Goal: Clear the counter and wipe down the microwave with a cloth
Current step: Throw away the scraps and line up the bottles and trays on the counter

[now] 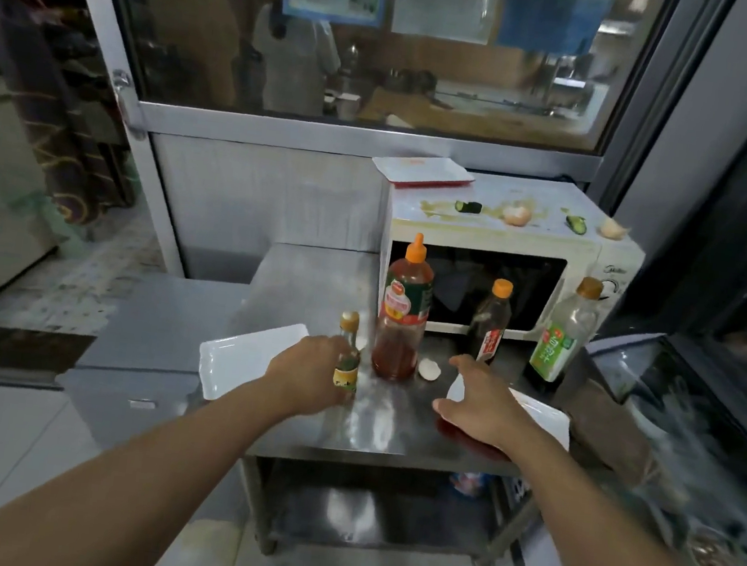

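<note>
— Gripping anything?
— Left hand [310, 376] has its fingers wrapped round the small bottle [347, 355] on the counter [372, 428]. Right hand [477, 401] hovers over a white tray [543, 419], fingers spread, holding nothing.
— And the microwave [498, 246]?
— At the counter's back, eggshells [517, 215] and cucumber bits [468, 207] on its stained top; three bottles stand before its door.

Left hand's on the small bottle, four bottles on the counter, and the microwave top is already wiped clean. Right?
Not quite. The head view shows the microwave top still dirty: eggshells, cucumber pieces and a smear. The left hand is on the small bottle, and four bottles stand on the counter.
</note>
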A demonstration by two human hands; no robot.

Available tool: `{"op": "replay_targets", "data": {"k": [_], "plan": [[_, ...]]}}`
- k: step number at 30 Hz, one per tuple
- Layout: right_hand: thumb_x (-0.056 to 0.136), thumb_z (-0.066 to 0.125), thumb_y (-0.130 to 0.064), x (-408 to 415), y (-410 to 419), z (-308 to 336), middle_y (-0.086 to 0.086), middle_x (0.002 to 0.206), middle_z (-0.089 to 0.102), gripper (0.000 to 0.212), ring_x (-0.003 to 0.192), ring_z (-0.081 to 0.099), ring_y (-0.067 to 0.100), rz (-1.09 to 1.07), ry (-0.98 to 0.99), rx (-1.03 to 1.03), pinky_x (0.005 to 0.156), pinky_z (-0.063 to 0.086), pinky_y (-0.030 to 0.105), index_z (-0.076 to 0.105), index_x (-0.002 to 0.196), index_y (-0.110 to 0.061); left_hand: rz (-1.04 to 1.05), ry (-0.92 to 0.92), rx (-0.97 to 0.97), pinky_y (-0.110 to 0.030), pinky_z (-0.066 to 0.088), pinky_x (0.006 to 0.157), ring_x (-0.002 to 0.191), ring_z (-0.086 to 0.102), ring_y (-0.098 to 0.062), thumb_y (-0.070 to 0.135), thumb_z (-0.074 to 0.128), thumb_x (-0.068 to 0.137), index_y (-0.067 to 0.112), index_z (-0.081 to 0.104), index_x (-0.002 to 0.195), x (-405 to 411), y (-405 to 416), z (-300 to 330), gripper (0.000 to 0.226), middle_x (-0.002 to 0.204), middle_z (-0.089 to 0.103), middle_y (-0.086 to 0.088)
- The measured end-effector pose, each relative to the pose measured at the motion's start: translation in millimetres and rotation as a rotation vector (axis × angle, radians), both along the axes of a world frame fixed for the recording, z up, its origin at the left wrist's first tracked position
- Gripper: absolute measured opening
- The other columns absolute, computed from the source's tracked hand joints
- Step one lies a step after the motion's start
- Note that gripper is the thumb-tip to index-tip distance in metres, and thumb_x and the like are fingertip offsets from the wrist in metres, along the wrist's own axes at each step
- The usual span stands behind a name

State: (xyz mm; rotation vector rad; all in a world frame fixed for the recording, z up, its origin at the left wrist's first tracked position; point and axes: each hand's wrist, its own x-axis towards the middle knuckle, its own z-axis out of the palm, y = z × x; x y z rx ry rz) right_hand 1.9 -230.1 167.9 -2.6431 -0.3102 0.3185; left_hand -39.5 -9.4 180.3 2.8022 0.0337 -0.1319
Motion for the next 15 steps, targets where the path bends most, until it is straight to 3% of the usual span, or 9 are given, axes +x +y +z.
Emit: {"op": "replay_targets", "data": {"k": [15], "plan": [[0.080, 0.071, -0.024, 95.5, 23.8, -85.4, 0.013, 0.136, 0.049, 0.064, 0.124, 0.047, 0.029, -0.172, 0.032, 0.067, 0.099, 0.041, 0.033, 0.042, 0.135, -0.008, 0.114, 0.055, -0.074, -0.036, 0.049, 0.090, 0.109, 0.056, -0.020, 0.037, 0.070, 0.076, 0.025, 0.052, 0.122, 74.2, 54.4, -64.0, 0.051, 0.121, 0.061, 0.000]]}}
